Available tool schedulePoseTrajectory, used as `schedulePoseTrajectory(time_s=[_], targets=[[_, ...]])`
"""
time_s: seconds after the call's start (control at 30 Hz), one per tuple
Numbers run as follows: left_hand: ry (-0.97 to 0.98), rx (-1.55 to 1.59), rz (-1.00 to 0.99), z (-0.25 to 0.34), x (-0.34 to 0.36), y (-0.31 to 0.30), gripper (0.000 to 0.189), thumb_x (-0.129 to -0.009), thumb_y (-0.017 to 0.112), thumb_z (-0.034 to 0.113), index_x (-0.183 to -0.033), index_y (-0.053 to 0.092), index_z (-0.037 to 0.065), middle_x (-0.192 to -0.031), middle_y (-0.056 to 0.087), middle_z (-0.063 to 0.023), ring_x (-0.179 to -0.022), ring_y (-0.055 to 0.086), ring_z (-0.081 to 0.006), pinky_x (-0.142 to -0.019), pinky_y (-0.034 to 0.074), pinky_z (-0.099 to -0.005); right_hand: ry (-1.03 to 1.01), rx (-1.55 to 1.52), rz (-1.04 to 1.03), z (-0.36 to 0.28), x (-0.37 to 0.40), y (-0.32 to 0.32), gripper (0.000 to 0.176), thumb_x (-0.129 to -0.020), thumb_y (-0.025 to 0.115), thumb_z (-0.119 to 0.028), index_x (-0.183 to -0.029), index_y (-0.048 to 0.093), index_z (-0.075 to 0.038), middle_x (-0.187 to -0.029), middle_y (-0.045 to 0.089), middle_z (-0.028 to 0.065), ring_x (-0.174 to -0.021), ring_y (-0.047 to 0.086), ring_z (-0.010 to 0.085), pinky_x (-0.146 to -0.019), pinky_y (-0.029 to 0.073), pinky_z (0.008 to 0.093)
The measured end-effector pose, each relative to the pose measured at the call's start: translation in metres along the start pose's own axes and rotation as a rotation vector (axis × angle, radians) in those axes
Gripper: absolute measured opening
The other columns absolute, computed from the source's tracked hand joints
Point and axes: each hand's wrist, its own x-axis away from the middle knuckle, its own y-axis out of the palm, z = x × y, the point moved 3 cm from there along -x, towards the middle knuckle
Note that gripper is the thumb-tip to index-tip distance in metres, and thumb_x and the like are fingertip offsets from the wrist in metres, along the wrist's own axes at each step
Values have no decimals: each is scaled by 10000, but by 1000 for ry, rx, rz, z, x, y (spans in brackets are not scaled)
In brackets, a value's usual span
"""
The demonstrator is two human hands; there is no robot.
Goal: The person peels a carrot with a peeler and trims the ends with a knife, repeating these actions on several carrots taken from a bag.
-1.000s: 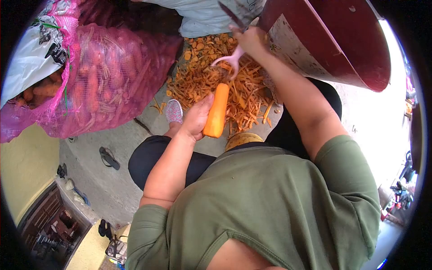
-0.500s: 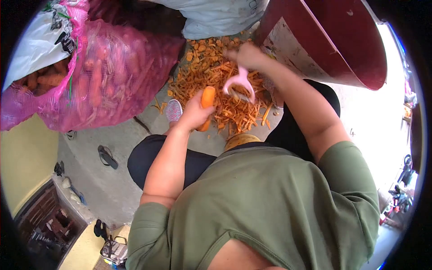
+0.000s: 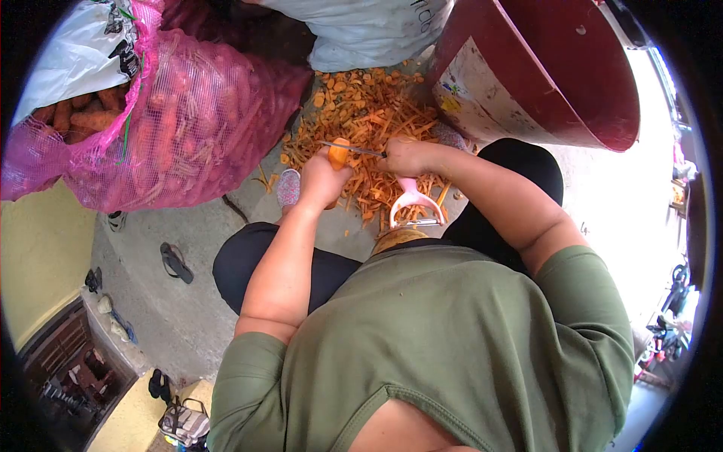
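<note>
My left hand [image 3: 324, 181] is closed around a peeled orange carrot [image 3: 339, 153], its top end sticking up past my fingers. A thin knife [image 3: 360, 150] reaches out from my right hand [image 3: 407, 157], its blade crossing the carrot close to that upper end. The same right hand also holds a pink peeler [image 3: 411, 200], whose head hangs below my palm toward my lap. Beneath both hands, a heap of orange peelings and cut carrot ends [image 3: 369, 109] covers the floor.
A pink mesh sack [image 3: 196, 120] full of unpeeled carrots bulges at the left. The large dark red tub [image 3: 482, 90] stands at the upper right, beside a white sack [image 3: 369, 34]. A black flip-flop [image 3: 176, 262] lies on the concrete floor [image 3: 143, 301].
My right hand has come down toward my body, and the knife now shows across the carrot's upper end. The peeler has swung lower. My left hand has shifted slightly left with the carrot.
</note>
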Motion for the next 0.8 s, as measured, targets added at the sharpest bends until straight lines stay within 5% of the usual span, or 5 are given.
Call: schedulePoseTrajectory(time_s=[0.27,0.37,0.6,0.73,0.8], targets=[[-15,-69,-7,3,-2,1,376,-586,625,168,-908,531,-3,-777,587,-181,-749,572,-308,-654,442,-359,-121,133,6,18,-29,24,253,-723,447,-211,-745,593,-5,-735,572,192,-690,560,326,-619,436,412],[-36,-93,-21,6,-1,3,375,-592,626,169,-913,531,-2,-794,581,-192,-759,565,-318,-661,441,-368,-383,441,37,23,-44,37,225,-695,471,-190,-714,595,-2,-701,574,182,-642,559,334,-588,439,412],[309,68,-16,30,2,9,368,-601,683,192,-881,521,17,-827,523,-149,-789,523,-301,-681,418,-346,-27,153,91,124,-86,46,167,-656,521,-178,-692,596,-34,-615,557,155,-575,556,293,-503,428,391],[305,290,61,29,-3,-15,379,-594,706,147,-899,528,8,-860,477,-92,-805,487,-228,-723,394,-305,-442,339,-8,93,-68,45,225,-683,547,-197,-840,571,-37,-699,581,123,-582,561,283,-514,436,373],[386,429,123,35,-2,-19,384,-606,712,121,-930,534,14,-883,466,-42,-818,474,-166,-734,385,-263,-334,-158,18,48,-36,26,170,-719,527,-215,-758,565,-54,-630,554,96,-510,523,254,-472,408,350]])
